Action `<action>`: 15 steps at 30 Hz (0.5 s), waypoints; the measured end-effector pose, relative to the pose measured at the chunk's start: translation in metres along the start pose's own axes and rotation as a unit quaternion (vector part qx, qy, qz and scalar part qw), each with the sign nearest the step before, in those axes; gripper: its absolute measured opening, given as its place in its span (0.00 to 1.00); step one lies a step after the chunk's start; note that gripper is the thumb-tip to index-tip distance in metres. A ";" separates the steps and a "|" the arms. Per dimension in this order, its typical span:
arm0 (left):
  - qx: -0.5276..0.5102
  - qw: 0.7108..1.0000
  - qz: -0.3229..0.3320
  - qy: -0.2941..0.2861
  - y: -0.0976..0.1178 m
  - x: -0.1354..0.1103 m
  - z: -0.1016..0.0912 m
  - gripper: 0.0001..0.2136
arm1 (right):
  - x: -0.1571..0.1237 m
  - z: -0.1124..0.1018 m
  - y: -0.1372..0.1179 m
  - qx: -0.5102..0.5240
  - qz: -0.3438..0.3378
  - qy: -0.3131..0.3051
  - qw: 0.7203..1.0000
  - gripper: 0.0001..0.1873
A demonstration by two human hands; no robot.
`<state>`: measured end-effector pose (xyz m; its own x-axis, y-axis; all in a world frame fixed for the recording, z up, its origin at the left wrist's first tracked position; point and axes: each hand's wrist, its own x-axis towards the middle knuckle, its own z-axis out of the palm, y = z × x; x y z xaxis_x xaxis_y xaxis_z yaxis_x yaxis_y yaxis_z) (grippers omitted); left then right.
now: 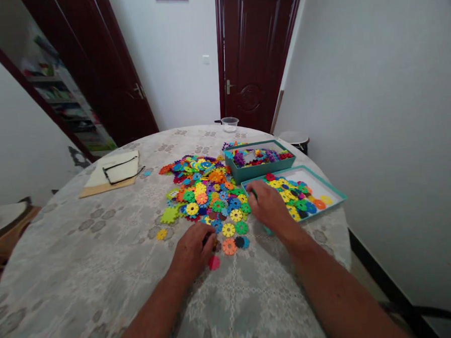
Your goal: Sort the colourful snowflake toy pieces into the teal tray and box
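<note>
Bright notched plastic discs, a snowflake-style building toy, form a heap (pixel 207 190) in the middle of the table. My left hand (pixel 192 247) rests at the heap's near edge with its fingers curled in; what they hold, if anything, is hidden. Close to its fingertips lie an orange disc (pixel 229 247), a yellow disc (pixel 228 230) and a pink disc (pixel 214 263). My right hand (pixel 268 204) is closed at the left edge of a shallow lid (pixel 324 185) that holds many discs. A bit of a dark green disc (pixel 254 193) shows between its thumb and fingers.
Behind the lid stands a teal box (pixel 261 170) filled with linked purple and red pieces. Eyeglasses (pixel 121 169) lie on a pale pad (pixel 97 181) at the left. A clear plastic bowl (pixel 229 124) sits at the table's far edge. A wall rises on the right.
</note>
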<state>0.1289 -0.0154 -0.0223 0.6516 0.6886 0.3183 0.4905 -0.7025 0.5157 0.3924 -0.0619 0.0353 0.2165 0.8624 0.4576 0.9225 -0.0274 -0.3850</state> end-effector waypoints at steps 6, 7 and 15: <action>-0.008 0.999 0.006 0.041 0.001 -0.001 0.000 0.09 | 0.010 -0.014 0.059 -0.114 0.059 0.109 0.986 0.14; -0.010 0.998 0.006 0.055 0.001 -0.001 -0.001 0.09 | 0.010 -0.013 0.061 -0.120 0.061 0.118 0.984 0.14; -0.004 0.989 -0.024 0.143 -0.003 0.001 -0.007 0.08 | -0.007 -0.004 -0.006 -0.017 -0.067 -0.083 0.994 0.07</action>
<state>0.1242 -0.0114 -0.0183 0.4358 0.7449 0.5051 0.5124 -0.6667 0.5412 0.3868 -0.0696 0.0371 0.0381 0.9306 0.3640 0.9503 0.0790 -0.3012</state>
